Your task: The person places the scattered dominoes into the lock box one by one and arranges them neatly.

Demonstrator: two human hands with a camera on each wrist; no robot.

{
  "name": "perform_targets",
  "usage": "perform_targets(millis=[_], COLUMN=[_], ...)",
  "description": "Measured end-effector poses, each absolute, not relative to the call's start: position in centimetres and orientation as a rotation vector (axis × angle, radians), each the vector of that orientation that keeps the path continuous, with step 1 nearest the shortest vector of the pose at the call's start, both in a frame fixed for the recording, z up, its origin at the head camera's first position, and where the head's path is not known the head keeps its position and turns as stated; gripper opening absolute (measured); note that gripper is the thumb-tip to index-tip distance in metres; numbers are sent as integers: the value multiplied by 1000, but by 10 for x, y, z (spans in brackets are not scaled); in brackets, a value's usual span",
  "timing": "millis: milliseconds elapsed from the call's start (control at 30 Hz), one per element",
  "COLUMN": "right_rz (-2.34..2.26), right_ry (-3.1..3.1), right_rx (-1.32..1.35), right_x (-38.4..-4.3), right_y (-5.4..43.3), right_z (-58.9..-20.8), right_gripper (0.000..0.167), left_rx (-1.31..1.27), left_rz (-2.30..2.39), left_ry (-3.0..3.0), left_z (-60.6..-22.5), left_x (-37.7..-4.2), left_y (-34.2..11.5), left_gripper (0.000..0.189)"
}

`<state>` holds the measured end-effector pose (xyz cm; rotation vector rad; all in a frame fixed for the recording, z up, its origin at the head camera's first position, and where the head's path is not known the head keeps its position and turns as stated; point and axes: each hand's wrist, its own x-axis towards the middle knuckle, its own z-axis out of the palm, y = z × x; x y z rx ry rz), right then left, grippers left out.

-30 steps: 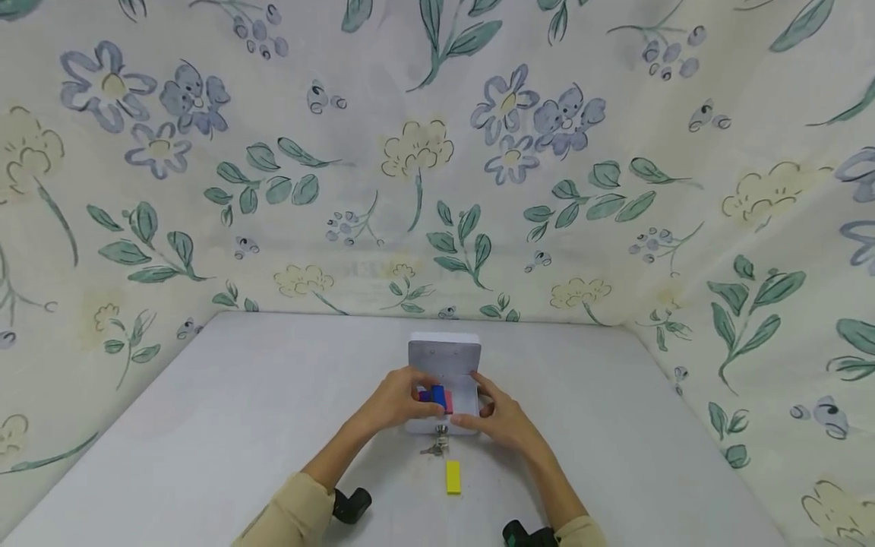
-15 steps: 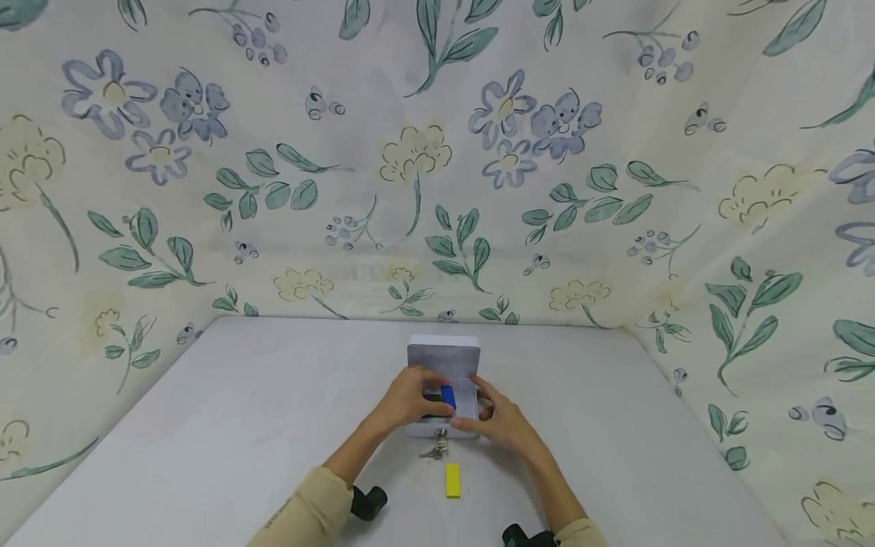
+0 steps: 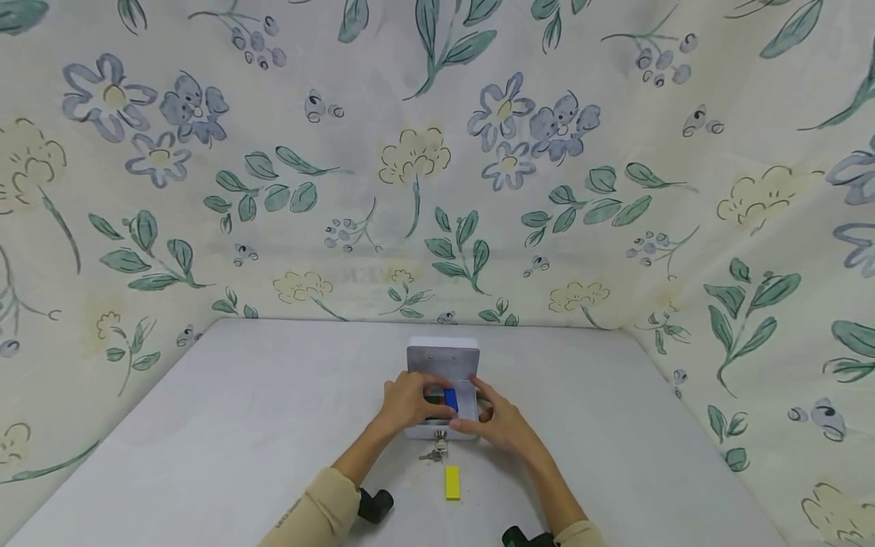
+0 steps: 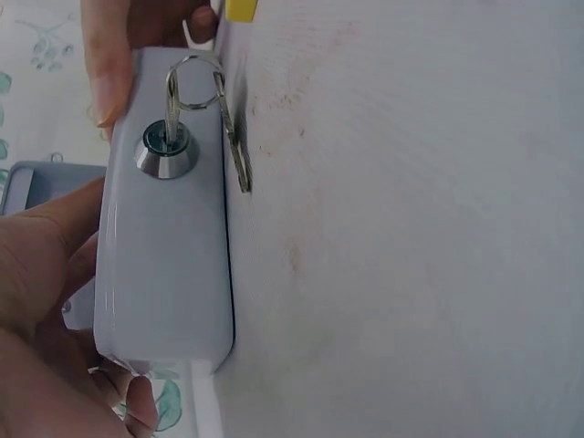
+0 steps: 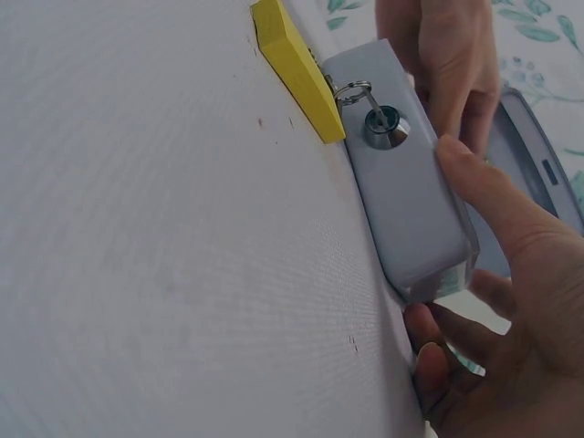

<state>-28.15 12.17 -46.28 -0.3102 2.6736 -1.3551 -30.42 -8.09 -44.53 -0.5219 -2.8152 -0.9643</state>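
Observation:
A small white metal lock box (image 3: pixel 418 432) stands on the table with its lid (image 3: pixel 444 363) raised at the back. Inside it, my left hand (image 3: pixel 406 400) pinches a blue block (image 3: pixel 451 400) between thumb and fingers. Something dark green and reddish shows beside the block, mostly covered by that hand. My right hand (image 3: pixel 504 419) grips the box's right side, thumb over the front rim, as the right wrist view confirms. A key sits in the front lock (image 5: pixel 386 128), with a ring and another key (image 4: pixel 239 160) hanging from it.
A yellow block (image 3: pixel 453 483) lies on the white table (image 3: pixel 273 425) in front of the box. Floral cloth (image 3: pixel 369 190) encloses the table's back and sides. Black wrist devices (image 3: pixel 376 505) sit by both sleeves.
My left hand has moved to the right inside the box with the blue block, over a pinkish-red piece seen before. My right hand keeps its hold on the box.

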Motion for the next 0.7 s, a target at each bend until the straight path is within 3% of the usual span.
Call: perform_targets(millis=[700], right_rz=[-1391], right_ry=[2664], right_rx=[-303], right_x=[-278], right_y=[121], right_z=[-461], right_gripper=[99], left_rx=[-401], left_rz=[-754], left_ry=[-2851], left_z=[-446], left_x=[-300], left_y=[-67], left_gripper=[32])
